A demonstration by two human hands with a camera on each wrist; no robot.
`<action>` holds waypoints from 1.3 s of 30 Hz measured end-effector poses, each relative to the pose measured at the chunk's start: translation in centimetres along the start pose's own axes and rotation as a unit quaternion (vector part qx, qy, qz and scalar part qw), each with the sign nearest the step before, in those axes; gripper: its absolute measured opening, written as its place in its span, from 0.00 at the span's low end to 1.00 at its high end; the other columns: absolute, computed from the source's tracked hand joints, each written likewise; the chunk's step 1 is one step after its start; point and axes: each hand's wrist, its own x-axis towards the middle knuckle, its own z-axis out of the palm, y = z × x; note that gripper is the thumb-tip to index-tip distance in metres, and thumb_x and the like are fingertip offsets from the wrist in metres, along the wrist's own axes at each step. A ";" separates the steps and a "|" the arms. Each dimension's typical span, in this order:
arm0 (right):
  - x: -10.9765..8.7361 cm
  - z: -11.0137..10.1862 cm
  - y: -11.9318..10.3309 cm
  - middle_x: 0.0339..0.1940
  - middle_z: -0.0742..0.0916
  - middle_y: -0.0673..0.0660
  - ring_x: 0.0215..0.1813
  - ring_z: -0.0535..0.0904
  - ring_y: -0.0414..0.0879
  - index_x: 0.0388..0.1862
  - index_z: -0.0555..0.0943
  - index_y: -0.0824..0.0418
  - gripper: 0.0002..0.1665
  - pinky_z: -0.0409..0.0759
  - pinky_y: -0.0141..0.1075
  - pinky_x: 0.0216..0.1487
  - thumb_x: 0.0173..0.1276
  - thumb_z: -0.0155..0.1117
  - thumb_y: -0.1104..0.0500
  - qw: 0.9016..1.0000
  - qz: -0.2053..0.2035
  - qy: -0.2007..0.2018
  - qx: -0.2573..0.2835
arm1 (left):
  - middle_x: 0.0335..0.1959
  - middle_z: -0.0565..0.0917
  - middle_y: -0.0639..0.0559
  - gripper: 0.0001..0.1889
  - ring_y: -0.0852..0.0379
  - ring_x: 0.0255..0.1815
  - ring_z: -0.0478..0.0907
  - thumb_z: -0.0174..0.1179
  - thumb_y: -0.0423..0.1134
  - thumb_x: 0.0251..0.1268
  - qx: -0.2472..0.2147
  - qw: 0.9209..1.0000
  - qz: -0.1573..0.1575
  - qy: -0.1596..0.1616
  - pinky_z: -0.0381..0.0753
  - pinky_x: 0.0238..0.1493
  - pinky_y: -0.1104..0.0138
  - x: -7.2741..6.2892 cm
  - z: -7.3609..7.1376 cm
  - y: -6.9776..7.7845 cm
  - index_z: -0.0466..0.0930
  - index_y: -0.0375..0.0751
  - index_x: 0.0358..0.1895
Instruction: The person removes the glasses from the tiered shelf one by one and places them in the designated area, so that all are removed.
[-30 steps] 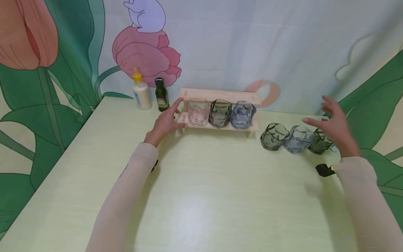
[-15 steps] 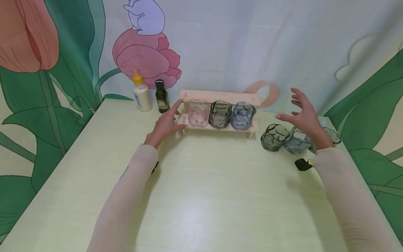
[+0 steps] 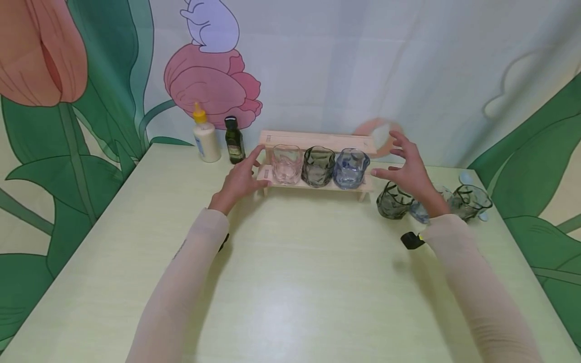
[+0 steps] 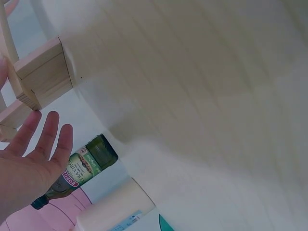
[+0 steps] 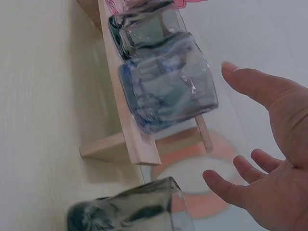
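Observation:
A light wooden two-step rack stands at the back of the table. On its lower step sit a pink glass, a smoky grey glass and a blue glass, side by side. My left hand is at the rack's left end, thumb and fingers spread; in the left wrist view a fingertip touches the wood and the other fingers lie straight. Just beyond the right end, my right hand is spread, holding nothing. The right wrist view shows it apart from the blue glass and rack.
Right of the rack, on the table, stand a grey glass, a bluish glass partly behind my right hand, and another grey glass. A dark green bottle and a yellow-capped white bottle stand left. A printed curtain hangs behind.
My right hand has moved left from above the loose glasses to the rack's right end, uncovering the rightmost glass. My left hand and the rack have stayed in place.

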 end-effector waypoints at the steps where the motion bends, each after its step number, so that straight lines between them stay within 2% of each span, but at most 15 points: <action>1: 0.0 0.3 0.0 0.78 0.57 0.67 0.78 0.58 0.65 0.83 0.49 0.48 0.58 0.70 0.64 0.65 0.62 0.74 0.60 1.000 -0.004 -0.002 0.003 | 0.62 0.78 0.43 0.53 0.41 0.56 0.77 0.74 0.44 0.57 0.000 1.000 0.000 0.000 0.77 0.48 0.46 0.0 0.0 0.0 0.46 0.68 0.79; 14: 0.6 4.2 0.0 0.72 0.60 0.71 0.70 0.64 0.66 0.81 0.53 0.54 0.58 0.76 0.62 0.59 0.58 0.77 0.61 1.000 -0.022 -0.009 0.013 | 0.62 0.77 0.43 0.53 0.41 0.57 0.77 0.73 0.44 0.57 0.000 1.000 -0.007 -0.002 0.78 0.50 0.46 0.2 0.2 0.0 0.45 0.68 0.79; 22: 1.1 5.8 -0.1 0.69 0.62 0.71 0.65 0.64 0.64 0.80 0.55 0.54 0.58 0.80 0.57 0.54 0.57 0.79 0.58 0.999 -0.013 0.002 -0.040 | 0.62 0.77 0.42 0.53 0.40 0.57 0.77 0.73 0.43 0.58 -0.004 1.000 -0.009 -0.004 0.78 0.50 0.46 0.1 0.1 0.1 0.46 0.68 0.79; 26: 1.2 6.3 -0.4 0.68 0.62 0.72 0.62 0.66 0.64 0.80 0.56 0.56 0.59 0.77 0.54 0.51 0.55 0.80 0.57 0.998 -0.015 0.014 -0.055 | 0.63 0.77 0.42 0.53 0.39 0.59 0.77 0.73 0.43 0.58 -0.004 1.000 -0.010 -0.007 0.78 0.51 0.45 0.1 0.0 0.2 0.45 0.67 0.80; 32: 1.3 6.9 -0.5 0.66 0.63 0.72 0.54 0.66 0.61 0.80 0.57 0.53 0.59 0.70 0.55 0.53 0.54 0.81 0.54 0.998 -0.009 0.021 -0.066 | 0.63 0.77 0.42 0.53 0.40 0.58 0.77 0.74 0.43 0.57 -0.003 1.000 -0.012 -0.004 0.78 0.51 0.45 0.1 0.0 0.2 0.45 0.67 0.79; 39: 1.6 7.6 -0.3 0.65 0.64 0.71 0.57 0.66 0.62 0.80 0.58 0.52 0.59 0.70 0.57 0.60 0.53 0.82 0.54 0.998 0.005 0.021 -0.065 | 0.63 0.76 0.42 0.53 0.39 0.59 0.76 0.73 0.43 0.58 -0.005 1.000 -0.015 -0.006 0.78 0.52 0.45 0.1 0.1 0.2 0.45 0.68 0.80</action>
